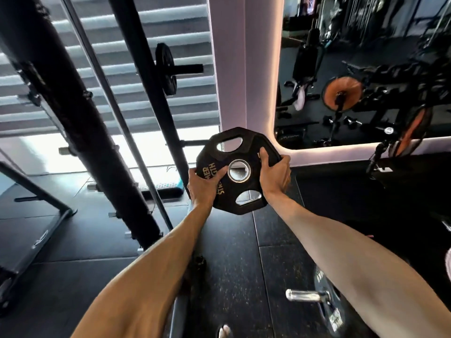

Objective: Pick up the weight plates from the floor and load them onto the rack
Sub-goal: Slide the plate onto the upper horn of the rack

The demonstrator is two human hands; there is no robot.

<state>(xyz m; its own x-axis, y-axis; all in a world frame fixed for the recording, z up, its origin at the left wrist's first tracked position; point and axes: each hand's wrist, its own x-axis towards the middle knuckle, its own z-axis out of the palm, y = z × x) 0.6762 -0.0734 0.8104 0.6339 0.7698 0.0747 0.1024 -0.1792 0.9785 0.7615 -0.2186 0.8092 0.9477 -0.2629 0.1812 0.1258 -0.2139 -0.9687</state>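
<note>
The plate (246, 151), airborne beside the rack peg (192, 143) at its 10 o'clock, is clamped at the rim by left hand (205, 186) at 8 o'clock and right hand (274, 174) at 3 o'clock; judge it heavy, rigid, rubber-skinned, best held by rim or slots

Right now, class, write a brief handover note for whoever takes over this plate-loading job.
Left hand and right hand each grip an edge of the weight plate, held up off the floor beside the rack upright.
A small plate already sits on an upper peg; a bare peg is just left of the held plate.
Left: slide it on.
A barbell plate sits lower right.
</note>
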